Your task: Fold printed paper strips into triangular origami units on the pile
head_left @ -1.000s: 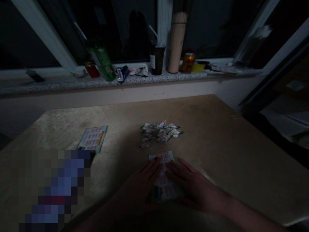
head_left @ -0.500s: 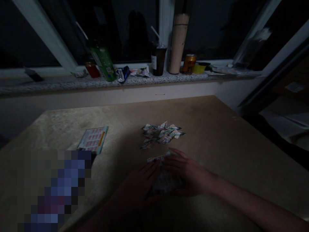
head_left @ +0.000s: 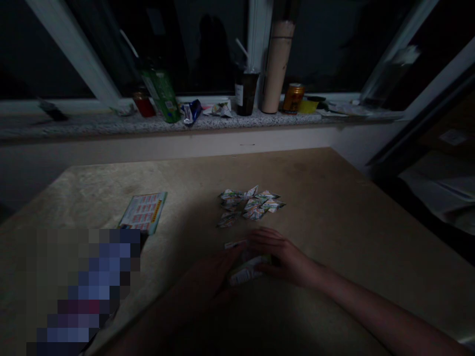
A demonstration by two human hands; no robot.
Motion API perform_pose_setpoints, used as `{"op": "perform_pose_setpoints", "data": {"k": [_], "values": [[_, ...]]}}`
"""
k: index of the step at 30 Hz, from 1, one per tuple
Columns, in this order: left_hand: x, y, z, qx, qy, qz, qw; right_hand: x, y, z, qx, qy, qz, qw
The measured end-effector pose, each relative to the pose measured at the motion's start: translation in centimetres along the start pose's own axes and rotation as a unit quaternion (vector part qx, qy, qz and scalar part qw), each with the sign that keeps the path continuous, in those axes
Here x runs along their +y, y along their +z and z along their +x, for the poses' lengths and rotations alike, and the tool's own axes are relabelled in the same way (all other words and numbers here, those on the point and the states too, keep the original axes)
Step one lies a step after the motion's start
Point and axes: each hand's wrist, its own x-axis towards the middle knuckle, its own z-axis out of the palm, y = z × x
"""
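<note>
A printed paper sheet [head_left: 247,275], with a barcode-like block on its near panel, lies on the table between my hands, partly folded over. My right hand [head_left: 276,251] has its fingers over the far right part of the paper and its thumb against the near panel. In deep shadow, my left hand [head_left: 213,269] grips the left side of the same sheet, its fingertips meeting those of the right hand. Just beyond sits a cluster of small folded paper pieces [head_left: 254,203], pointed and printed alike.
At the left lies a stack of printed sheets [head_left: 143,213] beside a blurred-out object [head_left: 100,277]. Along the granite windowsill [head_left: 122,127] stand a green bottle [head_left: 165,96], a dark cup with a straw [head_left: 245,94], a tall beige flask [head_left: 278,69] and an orange can [head_left: 294,99].
The paper's near part has been folded up, so a different printed panel now shows. My right thumb has come onto it, and the sheet covers less of the table. The folded pieces stay put.
</note>
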Motion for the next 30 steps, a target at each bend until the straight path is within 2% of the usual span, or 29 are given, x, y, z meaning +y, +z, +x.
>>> {"op": "perform_pose_setpoints", "data": {"k": [5, 7, 10, 13, 14, 20, 30], "values": [[0.1, 0.4, 0.1, 0.021, -0.046, 0.013, 0.999, 0.3, 0.9, -0.1, -0.012, 0.035, -0.025, 0.999], [0.2, 0.8, 0.1, 0.067, -0.029, 0.076, 0.994, 0.2, 0.9, 0.0, -0.009, 0.042, -0.026, 0.999], [1.0, 1.6, 0.0, 0.143, 0.024, 0.207, 0.967, 0.1, 0.9, 0.1, -0.007, 0.046, -0.022, 0.999], [2.3, 2.9, -0.3, 0.121, 0.114, 0.262, 0.951, 0.1, 0.9, 0.1, 0.005, 0.044, -0.014, 0.999], [2.8, 3.3, -0.5, 0.108, 0.118, 0.269, 0.95, 0.2, 1.0, 0.1, 0.011, 0.041, -0.012, 0.999], [4.2, 5.0, -1.2, 0.057, 0.067, 0.232, 0.969, 0.4, 1.1, 0.1, 0.028, 0.04, 0.005, 0.999], [4.7, 4.8, -0.7, -0.031, 0.018, 0.176, 0.984, 0.6, 1.6, 0.4, 0.072, 0.05, 0.037, 0.995]]}}
